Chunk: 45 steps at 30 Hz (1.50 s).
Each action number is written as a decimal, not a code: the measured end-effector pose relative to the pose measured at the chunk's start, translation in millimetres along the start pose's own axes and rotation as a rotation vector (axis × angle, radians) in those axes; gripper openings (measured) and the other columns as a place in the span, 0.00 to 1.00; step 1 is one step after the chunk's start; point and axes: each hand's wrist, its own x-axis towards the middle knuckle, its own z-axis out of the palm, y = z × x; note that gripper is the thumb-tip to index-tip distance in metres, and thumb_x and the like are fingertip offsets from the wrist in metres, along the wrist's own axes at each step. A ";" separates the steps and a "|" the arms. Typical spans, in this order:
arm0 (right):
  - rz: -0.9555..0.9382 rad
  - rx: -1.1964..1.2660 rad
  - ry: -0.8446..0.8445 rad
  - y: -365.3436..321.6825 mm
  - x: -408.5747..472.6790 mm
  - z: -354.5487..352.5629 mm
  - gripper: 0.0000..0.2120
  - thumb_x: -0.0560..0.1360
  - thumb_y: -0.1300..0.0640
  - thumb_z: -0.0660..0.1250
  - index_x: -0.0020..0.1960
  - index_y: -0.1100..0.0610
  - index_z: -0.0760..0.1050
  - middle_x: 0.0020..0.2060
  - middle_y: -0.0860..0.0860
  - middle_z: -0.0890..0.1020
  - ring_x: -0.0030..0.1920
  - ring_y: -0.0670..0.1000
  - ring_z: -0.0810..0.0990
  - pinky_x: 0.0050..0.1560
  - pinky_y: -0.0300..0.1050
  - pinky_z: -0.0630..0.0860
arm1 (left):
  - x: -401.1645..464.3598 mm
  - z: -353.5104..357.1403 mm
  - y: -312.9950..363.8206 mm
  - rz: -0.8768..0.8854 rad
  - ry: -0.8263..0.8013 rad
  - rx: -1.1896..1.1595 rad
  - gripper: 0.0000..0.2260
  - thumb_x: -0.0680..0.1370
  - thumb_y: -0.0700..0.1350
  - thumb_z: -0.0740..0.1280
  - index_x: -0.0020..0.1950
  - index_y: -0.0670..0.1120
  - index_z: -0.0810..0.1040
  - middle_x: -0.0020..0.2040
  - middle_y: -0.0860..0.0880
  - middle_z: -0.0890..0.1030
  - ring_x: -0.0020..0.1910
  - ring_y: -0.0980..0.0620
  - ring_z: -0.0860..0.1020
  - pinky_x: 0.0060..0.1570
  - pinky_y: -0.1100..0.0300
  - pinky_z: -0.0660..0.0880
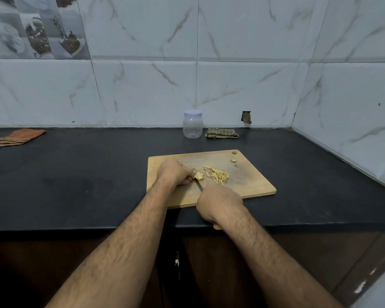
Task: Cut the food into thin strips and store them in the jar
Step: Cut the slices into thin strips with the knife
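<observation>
Hands [219,202], wooden board [249,183], pale thin strips [217,174]

Board: the rectangular wooden cutting board [249,185] lies on the dark stone counter [87,185], near its front edge.
Strips: pale cut strips [217,174] lie mid-board.
Jar: clear lidded plastic jar [192,125] stands behind the board, folded checked cloth [221,132] just right.
Far left: folded striped cloth [18,137].

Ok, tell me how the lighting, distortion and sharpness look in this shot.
Head view: dim, cool, even light with soft shadows; wide-angle bending curves the countertop edge and wall tiles; the jar and cutting board look sharp; the knife blade is small and hard to make out.
</observation>
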 end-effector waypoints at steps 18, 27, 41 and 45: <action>0.023 0.073 0.014 17.1 9.8 -19.1 0.05 0.79 0.59 0.57 0.51 0.58 0.71 0.36 0.52 0.81 0.29 0.49 0.79 0.39 0.43 0.81 | -2.1 -33.0 -5.4 0.154 0.263 0.288 0.05 0.77 0.44 0.71 0.41 0.51 0.83 0.43 0.53 0.84 0.45 0.53 0.81 0.49 0.55 0.80; 0.023 0.095 -0.022 15.2 11.6 -13.0 0.13 0.78 0.60 0.57 0.59 0.61 0.73 0.32 0.52 0.81 0.24 0.48 0.77 0.28 0.39 0.74 | -4.0 -37.9 -11.1 0.088 0.161 0.597 0.08 0.75 0.49 0.73 0.51 0.47 0.81 0.50 0.49 0.82 0.50 0.49 0.79 0.44 0.57 0.73; -0.022 0.091 -0.046 -11.9 31.0 -10.2 0.15 0.77 0.61 0.57 0.61 0.62 0.75 0.29 0.52 0.80 0.22 0.48 0.76 0.28 0.40 0.72 | 4.7 -28.3 2.8 0.198 0.046 0.709 0.12 0.78 0.49 0.71 0.58 0.45 0.83 0.55 0.47 0.84 0.54 0.49 0.80 0.52 0.57 0.77; -0.003 0.126 0.019 -3.3 35.1 -10.8 0.11 0.80 0.57 0.56 0.53 0.61 0.75 0.33 0.52 0.82 0.25 0.49 0.77 0.30 0.40 0.75 | 1.9 -29.5 -3.0 0.249 0.106 0.640 0.14 0.79 0.46 0.68 0.65 0.47 0.79 0.61 0.48 0.81 0.57 0.49 0.78 0.54 0.58 0.74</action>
